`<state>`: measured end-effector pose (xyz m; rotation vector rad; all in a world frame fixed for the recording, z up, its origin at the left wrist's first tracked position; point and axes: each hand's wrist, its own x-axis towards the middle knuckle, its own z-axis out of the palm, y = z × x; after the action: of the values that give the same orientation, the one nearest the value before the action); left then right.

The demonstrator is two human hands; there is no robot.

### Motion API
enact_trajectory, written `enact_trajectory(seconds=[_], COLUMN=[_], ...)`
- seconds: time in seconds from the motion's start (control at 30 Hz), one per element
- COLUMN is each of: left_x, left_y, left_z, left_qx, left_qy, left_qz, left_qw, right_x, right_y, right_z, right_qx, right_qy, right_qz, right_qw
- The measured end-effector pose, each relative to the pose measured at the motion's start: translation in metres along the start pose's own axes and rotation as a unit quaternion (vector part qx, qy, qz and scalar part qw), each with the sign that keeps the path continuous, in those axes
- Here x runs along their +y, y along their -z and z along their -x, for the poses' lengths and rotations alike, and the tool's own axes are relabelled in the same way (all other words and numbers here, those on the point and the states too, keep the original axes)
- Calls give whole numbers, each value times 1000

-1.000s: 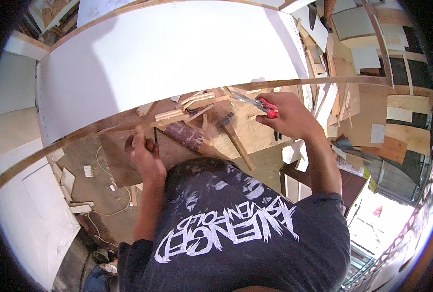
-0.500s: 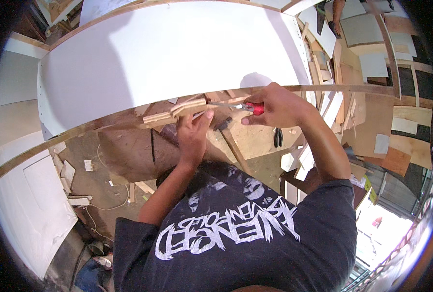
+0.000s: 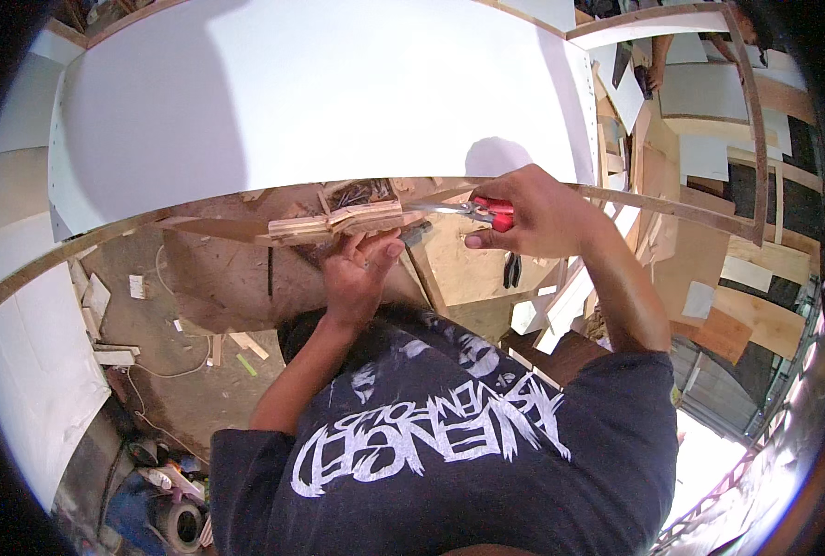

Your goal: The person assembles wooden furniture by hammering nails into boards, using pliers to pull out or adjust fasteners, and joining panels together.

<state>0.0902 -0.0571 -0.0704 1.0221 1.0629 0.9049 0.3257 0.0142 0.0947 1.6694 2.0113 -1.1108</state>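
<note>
My left hand [image 3: 360,283] holds a short stepped piece of layered plywood [image 3: 333,223] from below, its thumb sticking up near the right end. My right hand [image 3: 547,215] is wrapped round the red handles of a pair of pliers [image 3: 497,213]. The pliers' long metal jaws point left and reach the right end of the plywood. Whether they grip anything there is too small to tell. Just behind the plywood is a wooden box of loose nails or screws [image 3: 361,194]. A hammer [image 3: 426,274] lies under and right of my left hand, its head partly hidden.
A large white panel [image 3: 357,93] with a wooden edge spans the far side. Black-handled pliers [image 3: 512,270] lie on a wooden board at the right. Boards and offcuts [image 3: 746,320] crowd the right side. A cable [image 3: 167,371] runs over the floor at the left. Another person's arm [image 3: 658,63] shows far right.
My view has shifted slightly. The plywood now lies more level, and the box of nails or screws shows behind it. Both hands keep their hold, with the pliers still at the plywood's right end.
</note>
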Motion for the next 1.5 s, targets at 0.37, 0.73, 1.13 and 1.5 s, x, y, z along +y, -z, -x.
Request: enact_trajectory(seconds=[0.37,0.73,1.13,1.5], left_x=[37,17,19,12], left_y=[-3,9,-2,-23], left_z=[-5,3,-8,-30], left_qx=[44,0,33,51], left_qy=[125,37,181,-7], left_qz=[39,-50,-3,201], left_qw=[990,998,983,978], right_x=[10,11,42,141], right_y=[-68,-55,-175,-367], right_z=[-9,-15,19,-20], right_qx=[258,156,378,386], right_qy=[51,75,-31,-460], right_qz=[-35,-80,-201,-153], right_qw=[964,982,903,784])
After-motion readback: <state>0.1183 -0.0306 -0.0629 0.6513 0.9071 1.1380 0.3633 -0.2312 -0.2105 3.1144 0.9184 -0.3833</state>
